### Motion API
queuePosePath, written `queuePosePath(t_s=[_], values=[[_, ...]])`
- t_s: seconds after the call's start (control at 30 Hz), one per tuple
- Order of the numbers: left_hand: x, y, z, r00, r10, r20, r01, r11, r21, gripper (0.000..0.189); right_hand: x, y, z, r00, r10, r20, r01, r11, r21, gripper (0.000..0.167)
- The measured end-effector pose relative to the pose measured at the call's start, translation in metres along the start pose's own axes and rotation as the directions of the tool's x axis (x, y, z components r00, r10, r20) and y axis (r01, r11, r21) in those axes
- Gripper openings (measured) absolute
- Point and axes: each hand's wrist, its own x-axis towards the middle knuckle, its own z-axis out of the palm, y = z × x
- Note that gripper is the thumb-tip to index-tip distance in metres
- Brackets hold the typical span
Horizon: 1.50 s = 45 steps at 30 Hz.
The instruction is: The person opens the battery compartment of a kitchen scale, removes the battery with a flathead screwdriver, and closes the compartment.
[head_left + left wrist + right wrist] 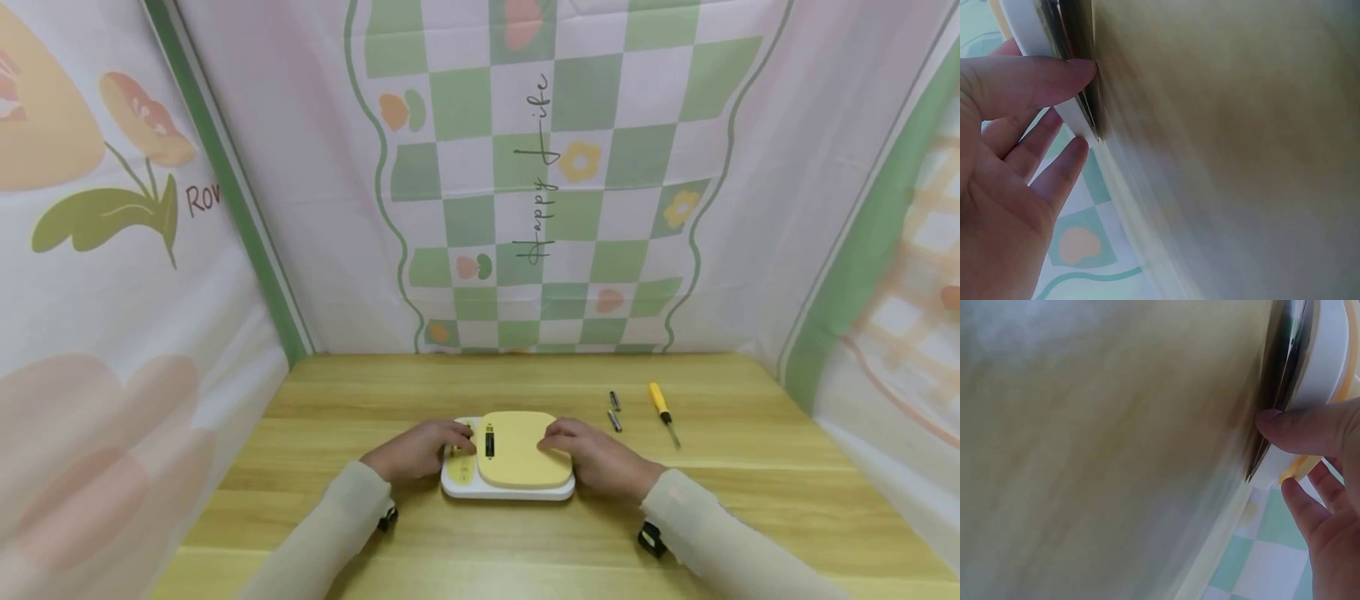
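A kitchen scale (517, 492) with a white base and a yellow square platform (525, 454) lies near the middle of the table. A small dark label or sticker shows on the platform's left part. My left hand (416, 450) grips the scale's left end, and my right hand (603, 458) grips its right end. In the left wrist view, the thumb of the left hand (1016, 162) lies along the lower edge of the scale (1025, 28). The right wrist view shows the right hand (1335, 469) likewise pinching the scale's white rim (1325, 356). The underside is hidden from above.
Two small batteries (615, 421) lie on the wooden table (337, 533), behind and to the right of the scale. A screwdriver (659, 402) with a yellow handle lies right of them. Printed cloth curtains (517, 208) enclose the table's back and sides.
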Motion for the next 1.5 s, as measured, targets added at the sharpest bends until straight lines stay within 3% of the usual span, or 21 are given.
queuePosePath(t_s=[0.27,0.5,0.77,0.93,1.07,1.2,1.27,1.43,1.5], values=[[-0.001,0.005,-0.003,1.000,0.001,0.015,-0.001,1.000,-0.001,0.059,0.002,-0.002,0.000,1.000,-0.014,0.027,0.015,0.999,-0.044,0.048],[-0.001,0.007,-0.002,1.000,-0.007,0.031,0.007,1.000,-0.010,0.054,0.007,-0.003,-0.001,0.996,-0.088,0.011,0.088,0.992,-0.089,0.055],[-0.001,0.014,-0.004,0.999,-0.019,0.035,0.020,1.000,-0.012,0.056,0.006,-0.005,-0.002,0.995,-0.096,0.008,0.097,0.991,-0.090,0.051],[-0.001,0.015,-0.002,0.998,-0.054,0.031,0.055,0.997,-0.053,0.058,0.003,-0.007,-0.001,0.999,-0.048,0.012,0.049,0.995,-0.081,0.052],[0.001,0.009,-0.002,0.996,-0.093,-0.019,0.090,0.990,-0.108,0.053,0.000,-0.010,0.000,0.996,0.091,0.023,-0.089,0.994,-0.070,0.054],[0.003,-0.003,-0.005,0.979,-0.194,-0.064,0.181,0.970,-0.162,0.043,-0.006,-0.016,-0.003,0.966,0.258,0.019,-0.257,0.966,-0.019,0.059],[0.005,-0.006,-0.009,0.967,-0.246,-0.066,0.229,0.954,-0.194,0.037,-0.008,-0.020,-0.005,0.935,0.354,0.019,-0.354,0.934,0.052,0.063],[0.013,-0.021,-0.013,0.956,-0.288,-0.058,0.270,0.938,-0.220,0.033,-0.015,-0.025,-0.008,0.834,0.548,0.072,-0.543,0.789,0.286,0.076],[0.017,-0.027,-0.013,0.953,-0.299,-0.053,0.282,0.936,-0.211,0.035,-0.017,-0.025,-0.008,0.814,0.573,0.095,-0.567,0.748,0.344,0.075]])
